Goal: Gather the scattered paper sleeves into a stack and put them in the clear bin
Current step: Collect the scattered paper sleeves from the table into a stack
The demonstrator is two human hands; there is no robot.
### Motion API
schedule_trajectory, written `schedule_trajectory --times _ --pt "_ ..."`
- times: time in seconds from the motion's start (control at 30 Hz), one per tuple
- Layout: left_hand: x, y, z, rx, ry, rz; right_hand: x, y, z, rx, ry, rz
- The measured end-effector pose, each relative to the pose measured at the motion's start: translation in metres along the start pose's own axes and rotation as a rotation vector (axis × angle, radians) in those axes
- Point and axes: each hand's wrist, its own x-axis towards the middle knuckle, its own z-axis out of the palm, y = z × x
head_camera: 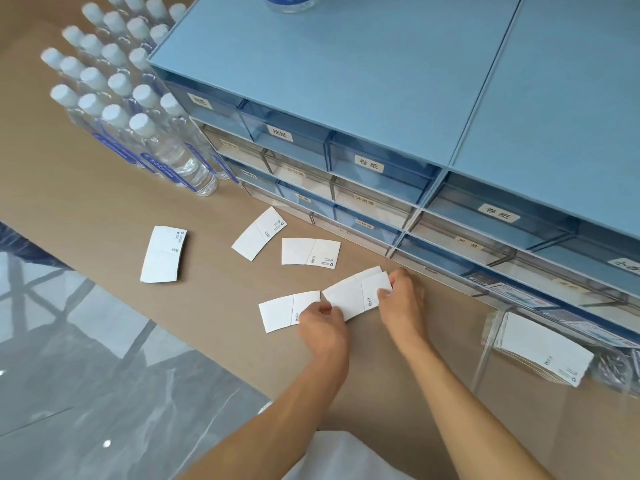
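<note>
Gathering barely started: your right hand (401,299) grip and left hand (323,318) grip pinch a small stack of white paper sleeves (356,294) on the tan desk (207,209). Four loose sleeves lie left of the grip. Clear plastic bin (540,351) sits right, path unobstructed; blue drawer cabinet (346,81) beyond.

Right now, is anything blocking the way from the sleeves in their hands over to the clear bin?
Nothing visible does. The small stack is held between the left hand and right hand, and only bare brown tabletop lies between it and the clear bin, which already holds sleeves.
</note>
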Motion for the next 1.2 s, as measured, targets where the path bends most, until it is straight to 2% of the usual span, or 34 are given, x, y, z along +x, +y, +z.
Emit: schedule_trajectory --times 0.33,0.47,0.63,0.9,1.2 --pt "-0.004 0.002 0.001 -0.003 0.038 0.015 -0.003 0.004 -0.005 0.112 -0.061 0.118" --pt "-0.010 -0.001 -0.006 0.004 -0.023 0.069 -0.015 0.008 -0.012 0.238 -0.061 0.164" --pt "-0.011 -0.012 -0.026 -0.031 -0.057 0.148 -0.038 0.005 -0.009 0.271 -0.070 0.141" --pt "0.024 -0.009 -0.075 -0.024 -0.081 0.229 -0.053 -0.029 0.028 0.205 -0.119 0.125" --pt "0.075 -0.002 -0.117 0.026 -0.037 0.196 -0.057 -0.082 0.080 -0.018 -0.115 0.104"
